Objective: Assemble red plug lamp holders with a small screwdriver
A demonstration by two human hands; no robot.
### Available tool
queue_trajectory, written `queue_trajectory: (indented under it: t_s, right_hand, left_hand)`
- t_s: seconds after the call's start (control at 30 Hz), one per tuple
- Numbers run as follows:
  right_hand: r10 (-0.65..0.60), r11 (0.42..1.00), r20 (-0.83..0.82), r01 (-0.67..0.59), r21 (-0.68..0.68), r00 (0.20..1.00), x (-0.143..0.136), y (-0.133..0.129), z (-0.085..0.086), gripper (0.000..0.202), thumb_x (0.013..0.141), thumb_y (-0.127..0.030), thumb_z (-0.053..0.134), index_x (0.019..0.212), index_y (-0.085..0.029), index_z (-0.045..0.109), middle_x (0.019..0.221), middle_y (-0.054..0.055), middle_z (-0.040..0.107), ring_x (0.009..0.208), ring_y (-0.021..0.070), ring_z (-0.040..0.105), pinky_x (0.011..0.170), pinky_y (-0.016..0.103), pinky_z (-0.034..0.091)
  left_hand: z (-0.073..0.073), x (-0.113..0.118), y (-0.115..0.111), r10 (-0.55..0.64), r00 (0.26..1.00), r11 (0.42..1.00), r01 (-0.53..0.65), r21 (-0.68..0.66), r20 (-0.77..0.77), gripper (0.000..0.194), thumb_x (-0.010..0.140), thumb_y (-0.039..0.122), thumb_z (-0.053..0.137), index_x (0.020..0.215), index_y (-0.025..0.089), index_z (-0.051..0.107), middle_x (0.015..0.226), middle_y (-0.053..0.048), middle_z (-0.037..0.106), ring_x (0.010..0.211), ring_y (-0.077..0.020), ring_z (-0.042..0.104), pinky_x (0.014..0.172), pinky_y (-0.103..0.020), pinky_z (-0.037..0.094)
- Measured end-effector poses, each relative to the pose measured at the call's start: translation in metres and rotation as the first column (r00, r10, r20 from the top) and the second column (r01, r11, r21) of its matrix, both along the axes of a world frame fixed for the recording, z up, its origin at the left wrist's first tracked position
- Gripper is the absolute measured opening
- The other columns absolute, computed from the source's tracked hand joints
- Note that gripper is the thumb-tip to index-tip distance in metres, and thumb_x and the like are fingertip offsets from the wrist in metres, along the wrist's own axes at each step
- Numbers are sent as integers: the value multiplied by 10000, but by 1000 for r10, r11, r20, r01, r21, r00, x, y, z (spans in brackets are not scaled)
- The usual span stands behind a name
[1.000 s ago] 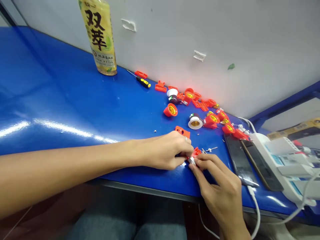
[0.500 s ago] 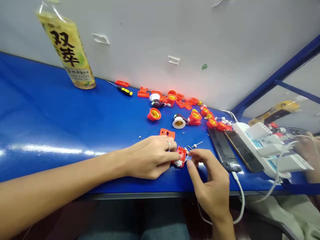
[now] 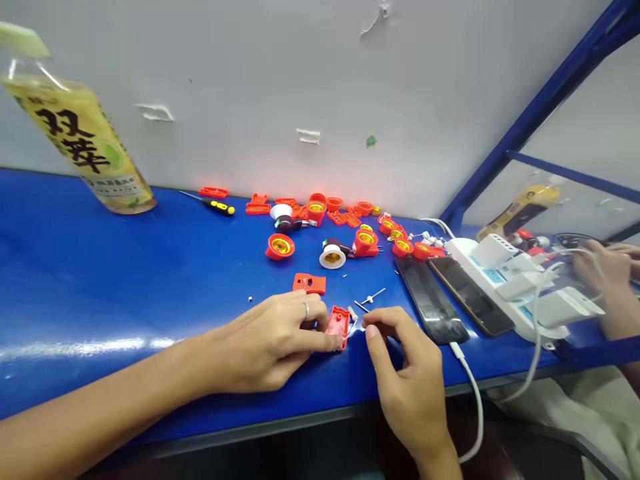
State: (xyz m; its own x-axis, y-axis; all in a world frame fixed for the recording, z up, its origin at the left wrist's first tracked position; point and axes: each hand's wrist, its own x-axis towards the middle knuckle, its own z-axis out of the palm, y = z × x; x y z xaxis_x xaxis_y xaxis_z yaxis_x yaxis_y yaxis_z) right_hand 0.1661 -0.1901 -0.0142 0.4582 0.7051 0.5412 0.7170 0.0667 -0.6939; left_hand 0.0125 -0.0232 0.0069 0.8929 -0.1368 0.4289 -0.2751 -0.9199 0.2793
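Observation:
My left hand [image 3: 285, 340], a ring on one finger, has its fingers closed on the left side of a small open red housing [image 3: 339, 321] lying on the blue table. Thin white wire shows at the housing's right edge. Just to the right, my right hand [image 3: 410, 373] has thumb and index fingertip pinched together near the wire; whatever is between them is too small to make out. A flat red cover [image 3: 309, 283] rests above my left hand. Small metal pins [image 3: 373, 296] lie above my right hand.
Red lamp sockets [image 3: 280, 247], a white-rimmed socket [image 3: 333, 257] and a screwdriver [image 3: 215, 205] lie towards the wall. A drink bottle [image 3: 95, 153] stands back left. On the right are two phones [image 3: 431, 300], a power strip [image 3: 500, 283] and, beyond the blue frame, another person's hand [image 3: 603, 270].
The view has shifted, so the scene sits further left and lower. My right hand has drawn a little away from the red housing, and more of its inside shows.

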Motion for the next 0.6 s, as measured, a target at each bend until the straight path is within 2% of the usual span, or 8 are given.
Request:
queue_trajectory:
  t_s: [0.1,0.3,0.4,0.53,0.6]
  right_hand:
    - [14,1000,-3,-14,-7,1000,-1,1,0,121,981,-207,532,972,-225,651,893,-12,675,793,121,630,721,233,495]
    - [9,1000,1,-9,-2,1000,-2,3,2,125,972,-208,532,950,-205,655,865,1,671,772,134,619,707,250,492]
    - [5,1000,9,-5,10,1000,-3,2,1,123,976,-210,538,958,-215,659,885,-1,678,796,133,629,721,249,495]
    - [-58,992,-7,58,113,998,-3,-1,-3,145,994,-221,525,969,-236,667,916,4,679,839,148,642,753,272,500]
    - [-99,974,-20,101,205,995,-4,-3,-6,230,1029,-257,439,1059,-256,667,1012,36,681,907,186,650,775,321,510]
  left_hand:
    - [0,-1,1,21,998,998,-24,-53,-53,412,866,-24,466,1103,224,694,960,-51,613,825,-173,569,753,-285,441]
    - [0,-1,2,46,991,996,-55,-67,-123,417,864,-22,495,1095,250,711,1005,-41,612,859,-164,575,802,-274,441]
    - [1,-1,4,39,992,987,-57,-148,-121,382,851,3,531,1047,255,739,1003,-28,626,855,-157,575,792,-267,443]
    - [3,-2,6,56,995,969,-72,-234,-77,363,816,9,538,954,249,772,936,-10,648,839,-151,584,786,-274,445]
    - [3,-2,6,56,998,970,-61,-236,-29,339,815,6,532,903,230,771,922,-13,663,849,-158,592,826,-294,454]
